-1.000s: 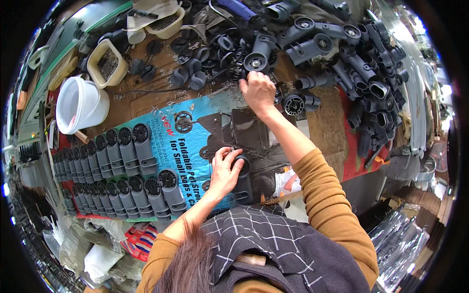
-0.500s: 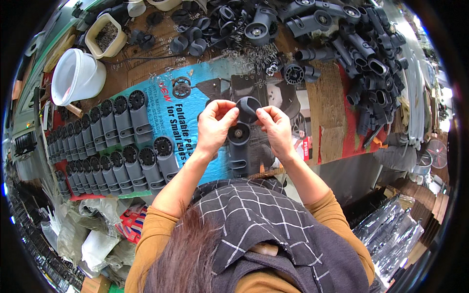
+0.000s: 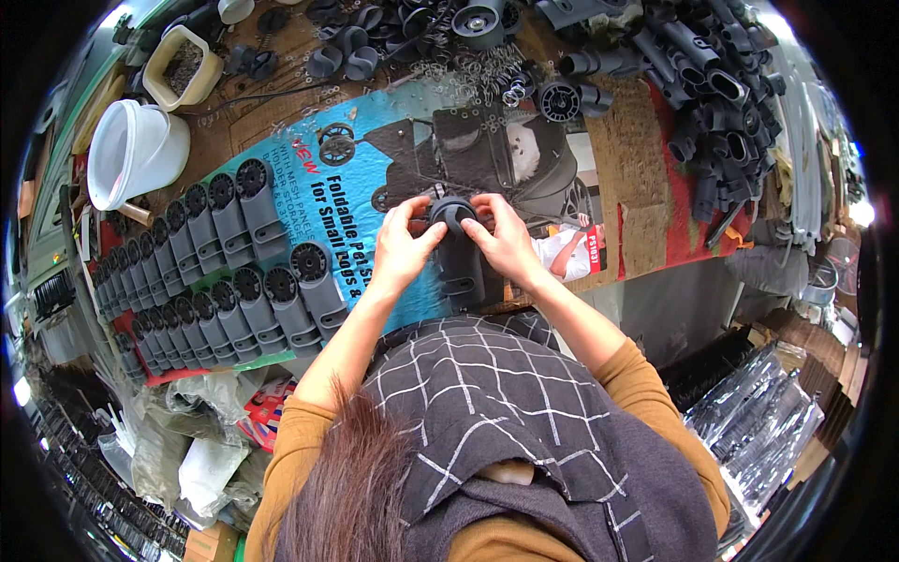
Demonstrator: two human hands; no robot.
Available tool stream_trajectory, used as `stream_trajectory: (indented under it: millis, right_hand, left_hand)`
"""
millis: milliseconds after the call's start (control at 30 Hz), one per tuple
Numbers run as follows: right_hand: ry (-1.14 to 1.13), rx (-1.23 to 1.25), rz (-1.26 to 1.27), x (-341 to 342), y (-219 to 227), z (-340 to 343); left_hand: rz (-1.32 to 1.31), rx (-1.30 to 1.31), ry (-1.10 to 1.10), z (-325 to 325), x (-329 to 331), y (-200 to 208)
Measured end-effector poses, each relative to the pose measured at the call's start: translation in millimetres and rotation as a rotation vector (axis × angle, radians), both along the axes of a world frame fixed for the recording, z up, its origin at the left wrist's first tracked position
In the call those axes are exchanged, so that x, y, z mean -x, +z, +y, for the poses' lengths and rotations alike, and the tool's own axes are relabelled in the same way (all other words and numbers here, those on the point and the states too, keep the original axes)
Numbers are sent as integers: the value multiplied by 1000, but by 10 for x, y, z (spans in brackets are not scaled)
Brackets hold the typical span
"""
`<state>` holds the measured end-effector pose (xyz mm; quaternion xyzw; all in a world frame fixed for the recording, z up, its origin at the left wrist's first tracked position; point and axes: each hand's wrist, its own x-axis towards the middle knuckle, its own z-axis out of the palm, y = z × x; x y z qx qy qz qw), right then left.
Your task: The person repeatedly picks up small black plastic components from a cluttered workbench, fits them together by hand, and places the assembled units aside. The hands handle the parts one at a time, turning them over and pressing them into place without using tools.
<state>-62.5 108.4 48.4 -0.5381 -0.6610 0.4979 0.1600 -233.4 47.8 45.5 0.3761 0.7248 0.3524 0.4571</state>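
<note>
Black plastic bracket with round wheel-like cap (image 3: 456,245) at table centre, on printed blue cardboard sheet (image 3: 375,187). Left hand (image 3: 405,248) and right hand (image 3: 501,242) pinch cap from either side. Rows of finished dark grey brackets (image 3: 234,272) left.

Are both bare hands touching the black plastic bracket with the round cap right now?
Touching. The head view shows the left hand and right hand with fingertips on the round cap of the black plastic bracket.
</note>
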Motion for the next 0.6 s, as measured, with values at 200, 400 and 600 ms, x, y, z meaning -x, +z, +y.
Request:
stream_trajectory:
  millis: [200, 400, 600]
  right_hand:
    - [14, 230, 61, 8, -5, 84]
    - [49, 226, 45, -14, -84, 110]
    - [196, 195, -97, -75, -216, 18]
  left_hand:
    - [-387, 156, -63, 86, 90, -92]
    - [-309, 89, -171, 139, 121, -205]
    - [-178, 210, -565, 299, 219, -377]
